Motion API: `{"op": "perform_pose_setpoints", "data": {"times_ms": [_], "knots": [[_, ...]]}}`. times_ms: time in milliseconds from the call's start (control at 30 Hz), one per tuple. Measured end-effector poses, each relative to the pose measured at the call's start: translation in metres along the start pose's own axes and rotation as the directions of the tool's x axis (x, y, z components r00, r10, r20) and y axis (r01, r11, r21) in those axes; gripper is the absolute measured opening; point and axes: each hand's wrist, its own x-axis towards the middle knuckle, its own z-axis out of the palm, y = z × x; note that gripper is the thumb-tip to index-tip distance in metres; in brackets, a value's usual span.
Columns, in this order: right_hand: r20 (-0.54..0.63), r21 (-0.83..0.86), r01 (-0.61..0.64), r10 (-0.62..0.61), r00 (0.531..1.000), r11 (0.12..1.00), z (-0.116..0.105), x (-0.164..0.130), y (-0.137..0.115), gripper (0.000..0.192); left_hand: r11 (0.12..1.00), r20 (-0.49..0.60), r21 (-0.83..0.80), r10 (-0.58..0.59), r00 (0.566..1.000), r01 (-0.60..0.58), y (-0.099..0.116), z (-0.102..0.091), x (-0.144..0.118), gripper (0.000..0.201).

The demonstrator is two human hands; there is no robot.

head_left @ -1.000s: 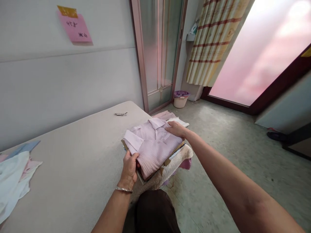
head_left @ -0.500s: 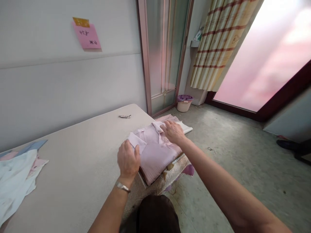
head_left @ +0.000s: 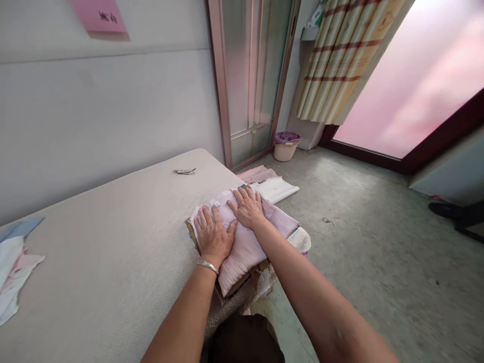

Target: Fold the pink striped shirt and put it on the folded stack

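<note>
Beige and coarse-woven, the mattress-like table top [head_left: 113,262] takes up most of what I see to the left of my hands, running away from them toward the grey wall [head_left: 94,116]. Off to the right of my hands the concrete floor [head_left: 370,242] spreads out to a bright window [head_left: 416,80] and a striped curtain [head_left: 340,55]. Beyond my fingertips stands a frosted glass door [head_left: 249,75], with a small bin [head_left: 285,145] at its foot. Far out to the left of my left hand, at the table's edge, lies a loose heap of pale cloth [head_left: 15,272].

Directly under both palms is the folded pink shirt [head_left: 245,247], lying on top of a stack at the table's near right corner, with a cardboard sheet [head_left: 242,285] showing beneath it and a knitted cream cloth [head_left: 298,239] under that. My left hand [head_left: 214,234] lies flat on the shirt's left half, fingers spread wide, gripping nothing; a metal bracelet [head_left: 207,265] sits at the wrist. My right hand [head_left: 247,206] lies flat just beside it, a little farther away from me, fingers likewise splayed and pressing down.

Past my right fingertips, lower down, more folded white and pink cloth [head_left: 270,184] lies. Farther ahead of my left hand, a small dark metal item [head_left: 184,172] rests on the table; I cannot tell what it is.
</note>
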Motion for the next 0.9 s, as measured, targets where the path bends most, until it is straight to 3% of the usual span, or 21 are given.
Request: {"op": "perform_pose_setpoints", "data": {"times_ms": [167, 267, 367, 467, 667, 767, 900], "knots": [[0.097, 0.035, 0.002, -0.005, 0.995, 0.999, -0.015, 0.005, -0.007, 0.072, 1.000, 0.052, -0.019, -0.012, 0.999, 0.013, -0.003, -0.002, 0.010, 0.081], [0.174, 0.072, 0.018, -0.030, 0.984, 0.997, -0.040, 0.001, -0.009, 0.074, 1.000, 0.119, -0.017, -0.018, 0.993, 0.021, -0.001, -0.020, 0.014, 0.078], [0.134, 0.078, 0.044, -0.054, 0.989, 0.996, -0.068, -0.010, -0.007, 0.073, 0.998, 0.119, -0.062, 0.036, 0.992, -0.028, 0.011, -0.046, 0.009, 0.076], [0.066, 0.062, 0.043, -0.047, 0.997, 0.997, -0.079, -0.023, 0.000, 0.075, 0.989, 0.134, -0.114, 0.109, 0.985, -0.094, 0.028, -0.057, -0.004, 0.078], [0.179, 0.065, 0.024, -0.035, 0.983, 0.998, -0.044, -0.040, 0.017, 0.080, 0.994, 0.221, -0.089, 0.085, 0.972, -0.066, 0.038, -0.028, -0.025, 0.077], [0.128, 0.066, 0.031, -0.039, 0.991, 0.997, -0.026, -0.041, 0.022, 0.079, 0.993, 0.183, -0.071, 0.102, 0.978, -0.090, 0.034, -0.017, -0.028, 0.078], [0.089, 0.061, 0.043, -0.048, 0.995, 0.997, -0.019, -0.038, 0.023, 0.077, 0.993, 0.162, -0.066, 0.108, 0.981, -0.098, 0.033, -0.014, -0.025, 0.078]]}}
